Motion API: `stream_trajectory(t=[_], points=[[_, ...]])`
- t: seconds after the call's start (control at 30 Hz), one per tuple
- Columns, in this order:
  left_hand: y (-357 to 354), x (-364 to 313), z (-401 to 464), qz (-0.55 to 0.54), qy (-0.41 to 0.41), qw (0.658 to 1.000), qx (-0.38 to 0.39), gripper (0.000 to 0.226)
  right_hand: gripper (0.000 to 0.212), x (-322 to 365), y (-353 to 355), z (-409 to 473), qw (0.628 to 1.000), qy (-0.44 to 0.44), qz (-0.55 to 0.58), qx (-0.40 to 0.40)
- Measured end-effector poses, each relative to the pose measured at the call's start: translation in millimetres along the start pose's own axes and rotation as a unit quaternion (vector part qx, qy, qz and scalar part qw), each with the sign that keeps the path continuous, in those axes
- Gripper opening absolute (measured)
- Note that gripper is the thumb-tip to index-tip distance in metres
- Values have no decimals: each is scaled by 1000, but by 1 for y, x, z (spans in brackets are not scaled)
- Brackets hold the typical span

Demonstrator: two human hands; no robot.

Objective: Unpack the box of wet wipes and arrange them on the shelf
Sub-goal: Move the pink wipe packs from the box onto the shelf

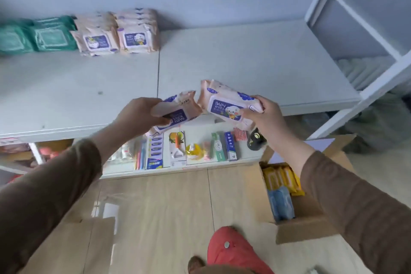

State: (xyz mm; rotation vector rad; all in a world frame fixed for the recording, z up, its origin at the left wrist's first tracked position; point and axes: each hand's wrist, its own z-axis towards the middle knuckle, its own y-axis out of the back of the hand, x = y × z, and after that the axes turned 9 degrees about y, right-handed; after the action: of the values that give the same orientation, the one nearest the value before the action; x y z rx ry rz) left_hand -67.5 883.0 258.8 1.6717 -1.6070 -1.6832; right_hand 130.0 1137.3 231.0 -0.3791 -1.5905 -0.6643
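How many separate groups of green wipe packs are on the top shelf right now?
2, both at the far left of the shelf: one green group at the frame edge, the other green group beside the peach stacks. More may lie out of frame.

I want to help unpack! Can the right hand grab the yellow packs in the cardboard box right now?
Probably not yet. The right hand already grips a peach baby-wipes pack up over the white shelf. The yellow packs sit uncovered in the open cardboard box below that arm, so nothing blocks them once the hand is free.
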Motion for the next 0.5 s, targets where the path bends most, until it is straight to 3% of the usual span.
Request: stream_trajectory(t=[0.27, 0.3, 0.37, 0.5], points=[[102, 66, 90, 54, 30, 997, -53, 24, 26, 32, -122, 113, 997, 10, 74, 22], [102, 72, 93, 65, 31, 996, -54, 24, 26, 32, -126, 114, 997, 10, 73, 30], [151, 102, 174, 76, 82, 991, -77, 24, 23, 41, -191, 209, 997, -14, 55, 58], [165, 118, 206, 112, 73, 988, -76, 24, 21, 42, -218, 248, 996, -12, 43, 74]])
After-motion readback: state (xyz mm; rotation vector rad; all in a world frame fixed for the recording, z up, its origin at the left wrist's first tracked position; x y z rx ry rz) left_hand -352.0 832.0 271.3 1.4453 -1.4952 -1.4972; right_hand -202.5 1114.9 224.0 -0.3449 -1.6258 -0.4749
